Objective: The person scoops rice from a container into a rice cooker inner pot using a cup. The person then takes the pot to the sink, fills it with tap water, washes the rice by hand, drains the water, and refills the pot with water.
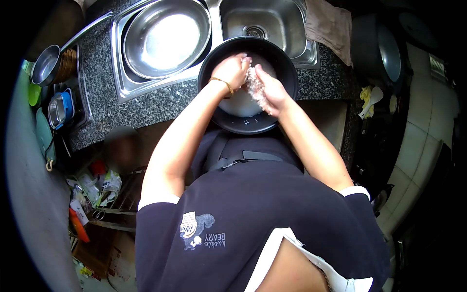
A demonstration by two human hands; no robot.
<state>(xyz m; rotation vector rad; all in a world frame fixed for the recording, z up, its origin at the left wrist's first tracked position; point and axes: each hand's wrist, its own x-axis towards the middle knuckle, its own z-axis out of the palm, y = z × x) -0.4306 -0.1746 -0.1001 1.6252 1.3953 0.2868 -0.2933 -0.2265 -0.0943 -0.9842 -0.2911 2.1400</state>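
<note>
A dark round pot (pixel 287 63) holds cloudy whitish water (pixel 238 107) and wet rice (pixel 254 86). Over the water, inside the rim, my left hand (pixel 230 72) is closed with its fingers curled in against the rice; a gold bangle circles that wrist. Facing it, my right hand (pixel 273 93) is cupped around a clump of rice, with grains clinging along its palm and fingers. The rice lies between the two hands, and some of the left fingertips are hidden. A few loose grains stick to the pot's near inner wall.
The pot overlaps the front edge of a double steel sink (pixel 214 14). A large steel basin (pixel 130 48) fills the left bowl. A cloth (pixel 331 29) hangs at the right, near a white rice paddle (pixel 372 101). Metal bowls (pixel 46 65) stand left on the granite counter (pixel 104 92).
</note>
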